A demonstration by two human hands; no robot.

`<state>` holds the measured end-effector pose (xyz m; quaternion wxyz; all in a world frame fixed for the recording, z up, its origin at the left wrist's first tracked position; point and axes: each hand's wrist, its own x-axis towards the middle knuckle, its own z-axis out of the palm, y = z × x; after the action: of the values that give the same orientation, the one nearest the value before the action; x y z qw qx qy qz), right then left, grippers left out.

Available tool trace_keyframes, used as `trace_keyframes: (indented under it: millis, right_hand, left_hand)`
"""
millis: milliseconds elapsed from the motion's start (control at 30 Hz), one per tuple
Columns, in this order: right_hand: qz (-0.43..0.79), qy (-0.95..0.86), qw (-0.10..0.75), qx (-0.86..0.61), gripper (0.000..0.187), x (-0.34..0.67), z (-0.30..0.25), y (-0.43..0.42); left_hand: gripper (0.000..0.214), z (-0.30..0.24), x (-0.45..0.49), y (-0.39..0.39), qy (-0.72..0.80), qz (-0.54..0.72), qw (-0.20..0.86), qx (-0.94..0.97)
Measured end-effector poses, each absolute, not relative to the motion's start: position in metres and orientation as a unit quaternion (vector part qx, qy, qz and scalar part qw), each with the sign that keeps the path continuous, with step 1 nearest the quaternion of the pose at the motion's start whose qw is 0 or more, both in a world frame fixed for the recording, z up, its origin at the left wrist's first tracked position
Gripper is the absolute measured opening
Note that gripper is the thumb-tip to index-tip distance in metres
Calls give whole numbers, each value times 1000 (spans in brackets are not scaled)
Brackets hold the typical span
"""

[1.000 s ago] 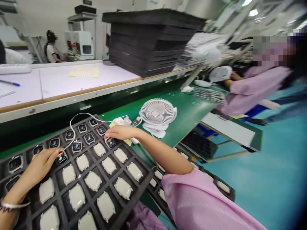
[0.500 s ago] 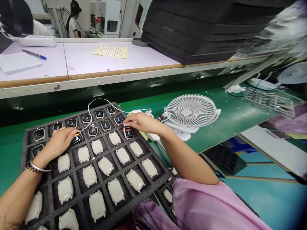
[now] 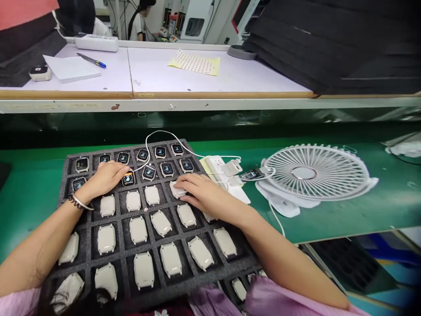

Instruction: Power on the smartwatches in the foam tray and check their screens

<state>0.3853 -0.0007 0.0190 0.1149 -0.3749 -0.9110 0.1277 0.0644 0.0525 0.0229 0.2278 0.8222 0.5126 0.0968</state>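
Note:
A black foam tray [image 3: 67,164] lies on the green belt, its pockets filled with several smartwatch bodies. The two far rows show lit screens; the nearer rows lie face down, beige backs up. My left hand [image 3: 107,177] rests on the second row, fingers curled at a watch with an orange-lit screen [image 3: 128,179] that a white cable [image 3: 154,134] reaches. My right hand [image 3: 200,195] lies over a face-down beige watch [image 3: 178,189] at the tray's right side, fingers closed on it.
A white desk fan [image 3: 309,173] lies flat to the right, beside a white power strip with plugs [image 3: 219,164]. A raised white bench behind holds a yellow sheet [image 3: 194,63], paper, a pen and a stack of black foam trays [image 3: 332,44]. A person sits far back.
The view has swung left and down. My right hand has come back from the lit orange-screen watch to a face-down beige one. My left hand has stayed at its lit watch.

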Motion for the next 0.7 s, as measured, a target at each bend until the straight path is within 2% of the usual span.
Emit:
trace_keyframes:
  millis: [133,200,333,433,533,600,700]
  right_hand:
    - [149,-913,78,-372,21,382,29,12]
    - [217,-898,84,-373,20,383,37,20]
    - [382,-847,58,-364,35,384,47,31]
    - [363,-850,59,-377,40,377,45,35]
    - [321,-858,68,-395,42,369,40,33]
    - [299,-867,65,-394,41,365,35,31]
    - [262,-874,85,-400,39,364,26,27]
  left_hand:
    - [47,25,66,55,519,110,271,803]
    - [42,27,68,55,531,128,295,784]
    - [35,30,70,55,551,183,319,749]
    - [35,42,62,56,574,260,306,714]
    - [33,65,39,54,565,485,297,597]
    - [29,79,17,45,506,634,338,477]
    - [25,83,-17,17,476,643,390,456]
